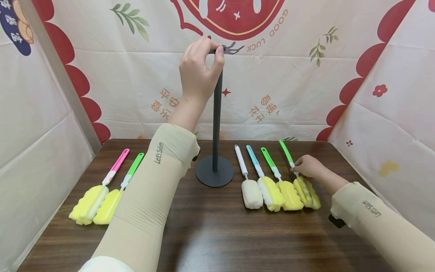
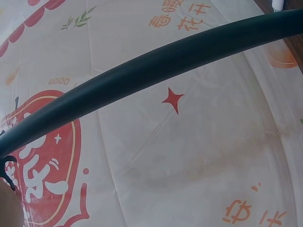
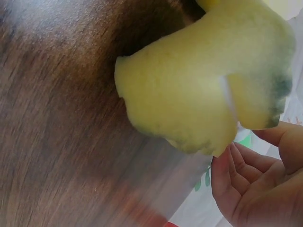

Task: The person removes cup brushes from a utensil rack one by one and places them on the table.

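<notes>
My left hand [image 1: 200, 71] grips the top of a black stand [image 1: 217, 117], its fingers and thumb around the hooked crown. The stand's pole crosses the left wrist view, where the hand is mostly out of frame. At the right of the table, my right hand [image 1: 308, 166] pinches the lower handle of a green-handled sponge brush [image 1: 286, 152], close to its yellow and grey head. That sponge head [image 3: 189, 94] fills much of the right wrist view and hides part of the handle; the thumb and fingers [image 3: 246, 172] meet just behind it.
Left of it lie a second green-handled brush [image 1: 290, 194], a blue-handled brush [image 1: 254, 160] and a white brush [image 1: 252, 194]. Across the table [image 1: 217, 234], a pink-handled brush [image 1: 120, 160] lies beside another green-handled brush [image 1: 135, 164], partly behind my left forearm. Printed cloth [image 1: 272, 79] walls the back and sides.
</notes>
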A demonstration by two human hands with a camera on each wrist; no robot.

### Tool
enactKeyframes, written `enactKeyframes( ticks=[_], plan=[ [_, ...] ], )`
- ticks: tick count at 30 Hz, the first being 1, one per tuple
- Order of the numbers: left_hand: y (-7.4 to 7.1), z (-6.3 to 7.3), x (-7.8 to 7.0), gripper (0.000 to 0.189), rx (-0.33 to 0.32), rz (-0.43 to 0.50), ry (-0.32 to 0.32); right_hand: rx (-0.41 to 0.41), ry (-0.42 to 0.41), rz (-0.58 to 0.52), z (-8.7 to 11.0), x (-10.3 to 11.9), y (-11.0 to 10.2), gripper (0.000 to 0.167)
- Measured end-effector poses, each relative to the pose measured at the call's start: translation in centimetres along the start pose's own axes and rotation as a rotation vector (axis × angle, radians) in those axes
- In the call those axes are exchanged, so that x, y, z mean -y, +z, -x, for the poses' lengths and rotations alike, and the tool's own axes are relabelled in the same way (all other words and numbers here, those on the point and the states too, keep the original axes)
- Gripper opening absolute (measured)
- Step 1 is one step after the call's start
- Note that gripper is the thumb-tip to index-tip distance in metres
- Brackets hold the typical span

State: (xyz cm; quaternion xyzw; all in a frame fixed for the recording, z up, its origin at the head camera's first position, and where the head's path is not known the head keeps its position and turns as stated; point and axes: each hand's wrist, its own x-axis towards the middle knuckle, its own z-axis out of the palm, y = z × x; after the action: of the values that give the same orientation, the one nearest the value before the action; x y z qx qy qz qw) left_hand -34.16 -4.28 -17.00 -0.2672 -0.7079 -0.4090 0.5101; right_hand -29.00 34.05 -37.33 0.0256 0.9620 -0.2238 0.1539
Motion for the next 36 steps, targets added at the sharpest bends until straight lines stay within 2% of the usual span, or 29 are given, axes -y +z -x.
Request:
enactKeyframes(
  ticks=[13,20,26,36],
  plan=[
    [0.13,-0.07,-0.09,0.031,0.000,0.003,0.002,0.018,-0.017,0.023,-0.07,-0.04,0.29,0.023],
    [0.10,0.10,-0.12,0.030,0.016,0.001,-0.030,0.017,-0.017,0.028,-0.39,-0.29,0.65,0.031],
    [0.13,0.12,-0.13,0.030,0.015,0.003,-0.036,0.035,-0.015,0.038,-0.37,-0.29,0.81,0.021],
    [0.20,0.10,-0.23,0.030,0.019,0.002,-0.042,0.048,-0.014,0.048,-0.22,-0.33,0.94,0.020]
  ],
)
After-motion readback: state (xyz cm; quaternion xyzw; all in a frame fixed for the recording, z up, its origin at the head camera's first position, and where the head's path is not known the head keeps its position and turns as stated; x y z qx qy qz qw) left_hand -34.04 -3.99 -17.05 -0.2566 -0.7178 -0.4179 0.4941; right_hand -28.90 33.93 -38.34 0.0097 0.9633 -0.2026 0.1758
